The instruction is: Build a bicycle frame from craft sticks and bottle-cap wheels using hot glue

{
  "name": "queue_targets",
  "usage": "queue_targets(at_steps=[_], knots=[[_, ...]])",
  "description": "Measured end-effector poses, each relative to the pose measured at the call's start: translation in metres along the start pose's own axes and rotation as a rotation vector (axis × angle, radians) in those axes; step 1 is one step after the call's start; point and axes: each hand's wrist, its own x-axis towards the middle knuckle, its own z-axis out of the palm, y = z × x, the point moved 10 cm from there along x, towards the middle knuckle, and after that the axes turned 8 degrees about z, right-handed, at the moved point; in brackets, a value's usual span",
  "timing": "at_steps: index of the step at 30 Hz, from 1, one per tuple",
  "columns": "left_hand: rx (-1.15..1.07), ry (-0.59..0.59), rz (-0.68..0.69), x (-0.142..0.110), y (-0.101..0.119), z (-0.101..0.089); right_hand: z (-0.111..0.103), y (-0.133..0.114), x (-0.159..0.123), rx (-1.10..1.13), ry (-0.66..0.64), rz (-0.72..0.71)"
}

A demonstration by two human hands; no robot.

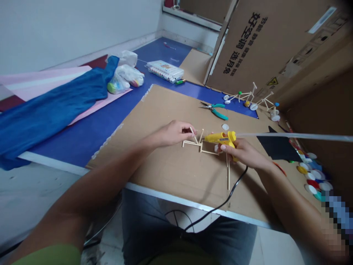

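Observation:
My right hand (244, 151) is wrapped round the handle of a yellow hot glue gun (219, 137), with a long clear glue stick (292, 136) running out of its back to the right. The nozzle points left, close to a small frame of wooden sticks (200, 145) on the cardboard sheet. My left hand (174, 132) pinches an upright, tilted stick (193, 133) of that frame between thumb and fingers. Below my right hand lies a loose wooden stick (228, 175). Part of the frame's right end is hidden behind my right hand.
Teal-handled pliers (217, 110) and a white disc (225, 127) lie beyond the hands. Stick models (249, 97) stand at the back right. Bottle caps (313, 182) cluster at the right. A black cord (228, 197) hangs over the table edge. A blue cloth (60, 99) lies left.

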Motion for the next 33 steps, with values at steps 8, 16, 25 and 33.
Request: queue_targets(at_steps=[8, 16, 25, 33], knots=[[0.021, -0.010, 0.007, 0.000, 0.004, -0.001, -0.021, -0.011, 0.028, -0.033, -0.163, 0.009], [0.036, -0.016, -0.002, 0.000, 0.004, -0.002, -0.010, -0.030, 0.043, -0.076, -0.331, -0.056], [0.054, -0.017, -0.006, 0.000, 0.002, -0.002, -0.010, -0.017, 0.048, -0.098, -0.323, -0.007], [0.049, -0.016, 0.008, 0.001, 0.002, -0.002, -0.009, -0.014, 0.049, -0.112, -0.294, 0.006]])
